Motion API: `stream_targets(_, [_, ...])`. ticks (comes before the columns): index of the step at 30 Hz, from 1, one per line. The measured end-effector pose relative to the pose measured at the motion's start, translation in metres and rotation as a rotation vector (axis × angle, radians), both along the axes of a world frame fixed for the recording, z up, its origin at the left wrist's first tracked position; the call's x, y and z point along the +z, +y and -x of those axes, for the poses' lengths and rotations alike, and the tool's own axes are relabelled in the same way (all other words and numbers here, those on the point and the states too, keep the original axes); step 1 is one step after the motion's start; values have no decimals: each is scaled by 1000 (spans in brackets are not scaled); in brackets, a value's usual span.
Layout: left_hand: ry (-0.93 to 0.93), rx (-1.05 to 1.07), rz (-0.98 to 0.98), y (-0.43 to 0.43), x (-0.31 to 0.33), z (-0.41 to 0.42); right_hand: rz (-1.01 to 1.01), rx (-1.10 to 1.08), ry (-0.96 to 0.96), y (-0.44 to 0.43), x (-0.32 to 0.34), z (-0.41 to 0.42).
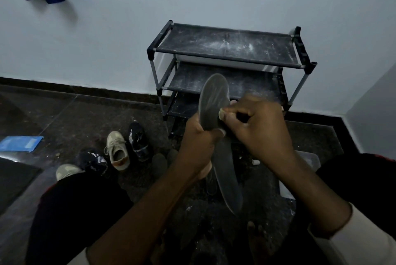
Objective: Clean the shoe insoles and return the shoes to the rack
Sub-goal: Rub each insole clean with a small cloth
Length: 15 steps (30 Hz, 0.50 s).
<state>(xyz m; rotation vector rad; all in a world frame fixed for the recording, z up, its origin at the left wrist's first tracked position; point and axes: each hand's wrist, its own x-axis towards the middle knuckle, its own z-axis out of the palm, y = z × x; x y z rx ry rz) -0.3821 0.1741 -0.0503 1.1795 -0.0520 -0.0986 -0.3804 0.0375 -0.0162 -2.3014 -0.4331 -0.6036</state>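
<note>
The grey insole [214,97] stands upright in front of the rack's lower shelves, toe end up. The left hand [200,138] grips its lower end in a clenched fist, fingers wrapped round the edge. The right hand [261,127] comes in from the side, its grip closed in a pinch on a pale scrap [221,112] pressed against the insole's right edge. The scrap is too small and too covered by the fingers to tell what it is.

A second dark insole [228,181] slants down from under the left fist. Whether that fist holds it too is hidden behind the wrist. Both forearms end in pale sleeves cut off at the bottom edge.

On the dark floor [85,114] to the left lie a beige sneaker [117,151] and a black sneaker [139,142] side by side. A striped black shoe [94,159] lies nearer the knee, and a pale shoe [66,170] is half covered by it. Two rounded dark shapes [159,161] near the left forearm are too dim to name.

The black rack [227,45] stands against the wall, its shelves streaked with white dust. A blue packet [21,143] lies far left. A clear box [308,161] is mostly hidden under the right arm.
</note>
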Motion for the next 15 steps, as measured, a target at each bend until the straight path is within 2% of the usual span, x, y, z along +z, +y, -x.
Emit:
stream_targets(5, [31, 15, -48, -3, -5, 1, -87, -107, -1, -10, 10, -9])
stream_targets(10, [-12, 13, -21, -1, -6, -2, -34, -21, 26, -1, 3, 1])
stream_targets(15, [-2, -12, -44, -7, -7, 1, -129, -96, 6, -14, 13, -12])
